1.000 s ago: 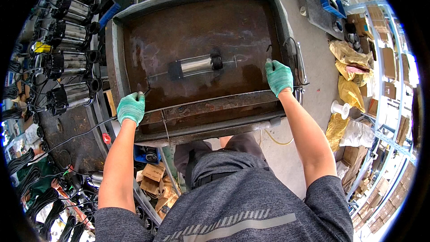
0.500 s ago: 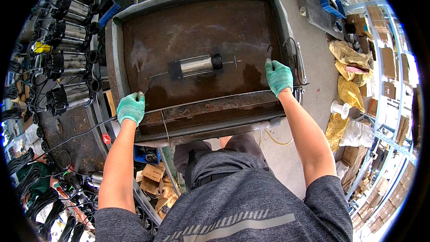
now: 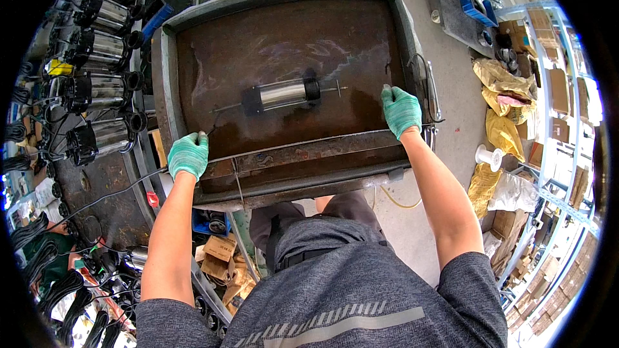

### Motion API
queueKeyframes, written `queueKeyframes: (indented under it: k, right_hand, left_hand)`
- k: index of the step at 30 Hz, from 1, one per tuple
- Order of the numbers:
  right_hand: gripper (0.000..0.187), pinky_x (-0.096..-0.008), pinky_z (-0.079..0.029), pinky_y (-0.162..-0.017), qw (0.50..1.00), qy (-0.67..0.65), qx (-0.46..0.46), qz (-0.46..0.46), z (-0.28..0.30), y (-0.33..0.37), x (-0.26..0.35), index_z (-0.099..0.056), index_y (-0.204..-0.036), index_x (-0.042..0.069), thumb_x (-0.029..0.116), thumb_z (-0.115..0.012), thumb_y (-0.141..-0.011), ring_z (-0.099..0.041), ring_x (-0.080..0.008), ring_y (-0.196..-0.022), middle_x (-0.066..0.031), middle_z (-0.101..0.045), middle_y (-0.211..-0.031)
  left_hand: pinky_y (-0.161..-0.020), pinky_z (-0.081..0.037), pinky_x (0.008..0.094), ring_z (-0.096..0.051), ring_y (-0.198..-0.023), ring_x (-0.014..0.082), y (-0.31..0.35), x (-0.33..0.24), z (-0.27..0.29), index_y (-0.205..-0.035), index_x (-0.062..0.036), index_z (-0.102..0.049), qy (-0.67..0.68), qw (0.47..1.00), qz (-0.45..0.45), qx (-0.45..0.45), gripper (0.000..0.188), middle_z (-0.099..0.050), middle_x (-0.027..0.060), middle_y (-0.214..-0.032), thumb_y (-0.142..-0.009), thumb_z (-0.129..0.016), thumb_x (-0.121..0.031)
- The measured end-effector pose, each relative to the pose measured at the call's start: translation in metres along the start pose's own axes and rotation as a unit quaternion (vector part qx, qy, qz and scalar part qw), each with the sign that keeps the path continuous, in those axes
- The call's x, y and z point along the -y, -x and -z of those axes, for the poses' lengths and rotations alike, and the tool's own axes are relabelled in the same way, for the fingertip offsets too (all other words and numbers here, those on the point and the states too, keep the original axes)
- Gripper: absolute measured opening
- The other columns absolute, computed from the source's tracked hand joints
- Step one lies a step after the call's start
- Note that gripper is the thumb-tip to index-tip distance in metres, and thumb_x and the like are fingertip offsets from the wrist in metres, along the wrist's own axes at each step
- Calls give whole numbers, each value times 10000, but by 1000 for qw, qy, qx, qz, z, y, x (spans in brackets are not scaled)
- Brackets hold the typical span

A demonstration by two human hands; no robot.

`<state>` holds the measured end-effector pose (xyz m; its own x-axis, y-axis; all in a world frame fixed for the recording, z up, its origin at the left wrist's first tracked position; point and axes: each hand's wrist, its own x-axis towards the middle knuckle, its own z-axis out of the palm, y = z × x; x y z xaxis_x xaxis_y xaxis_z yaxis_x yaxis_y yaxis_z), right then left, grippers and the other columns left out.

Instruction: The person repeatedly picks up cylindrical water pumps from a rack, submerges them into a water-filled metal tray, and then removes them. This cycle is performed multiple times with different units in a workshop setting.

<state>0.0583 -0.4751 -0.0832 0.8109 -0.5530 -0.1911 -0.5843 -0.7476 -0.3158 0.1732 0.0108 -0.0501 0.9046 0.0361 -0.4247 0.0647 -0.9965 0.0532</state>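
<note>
A wide metal tank (image 3: 403, 22) with brown liquid lies before me. In its middle rests a silver cylindrical pump (image 3: 284, 94) with black ends, lying on its side; it looks to be under the liquid. A thin rod with a small crosspiece (image 3: 338, 88) shows past its right end. My left hand (image 3: 189, 154), in a green glove, is closed at the front left corner, around a black cable (image 3: 138, 182) that runs in from the left. At the right wall my right hand (image 3: 402, 113), also gloved, is closed; its palm side is hidden, so what it grips cannot be seen.
Several similar silver pumps (image 3: 103, 87) line the left bench. Coiled black cables (image 3: 45, 264) hang at the lower left. Cardboard boxes (image 3: 220, 248) sit below the tank. To the right are yellow sacks (image 3: 503, 132), a white spool (image 3: 489, 157) and a blue shelving rack (image 3: 567, 203).
Pale streaks on the liquid's surface have shifted and spread toward the right. The pump's outline looks slightly different through the liquid. Both hands stay almost in place.
</note>
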Motion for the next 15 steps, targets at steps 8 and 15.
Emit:
queueKeyframes:
  k: [8, 15]
  right_hand:
    - [479, -552, -524, -803, 1000, 6, 1, -4, 2, 1, 3, -723, -895, 79, 477, -496, -1036, -652, -477, -927, -233, -703, -930]
    - [481, -551, -524, -798, 1000, 10, 7, -5, 4, 1, 4, -719, -886, 74, 471, -495, -1041, -652, -479, -925, -239, -700, -930]
  left_hand:
    - [-904, -532, 529, -668, -1028, 457, -1, 1, -1, -1049, -104, -767, 2, 1000, 1, 2, 452, -718, 229, -1067, -1019, -497, -465]
    - [-901, -533, 529, -669, -1026, 457, 0, 1, 0, -1045, -104, -768, 6, 1000, -3, 2, 454, -717, 230, -1069, -1020, -494, -466]
